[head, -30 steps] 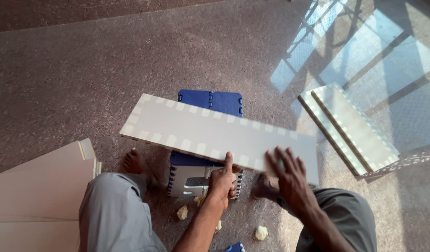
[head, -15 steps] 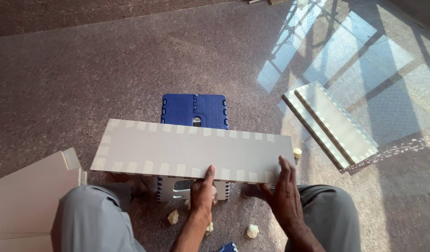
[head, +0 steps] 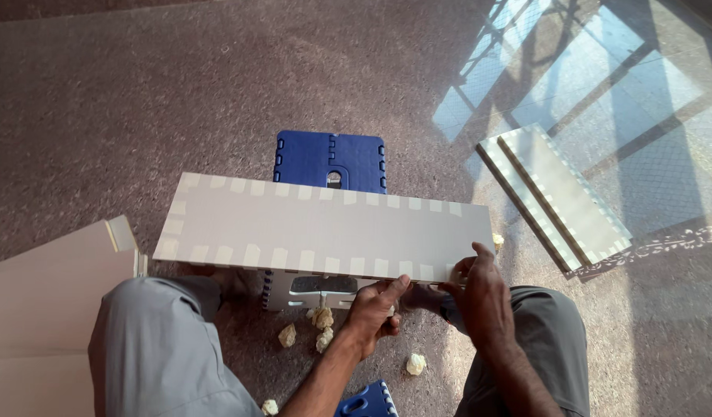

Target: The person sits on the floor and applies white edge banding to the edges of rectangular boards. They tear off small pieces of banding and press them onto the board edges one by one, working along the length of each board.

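Note:
A long grey board (head: pixel 325 228) with pale tape strips along its edges lies flat across a blue folding stool (head: pixel 330 161). My left hand (head: pixel 374 307) is under the board's near edge, fingers touching it. My right hand (head: pixel 482 287) sits at the board's near right corner, its fingers pinching a tape strip at the edge. Both of my knees in grey trousers frame the stool.
Two more taped boards (head: pixel 553 197) lie on the floor at the right in sunlight. Flat cardboard sheets (head: pixel 47 309) lie at the left. Several crumpled tape balls (head: pixel 320 328) are scattered on the floor by my feet. Another blue stool part (head: pixel 367 401) shows at the bottom.
The board has levelled out and shifted left on the stool. Both hands slid from on top of the board to its near right edge.

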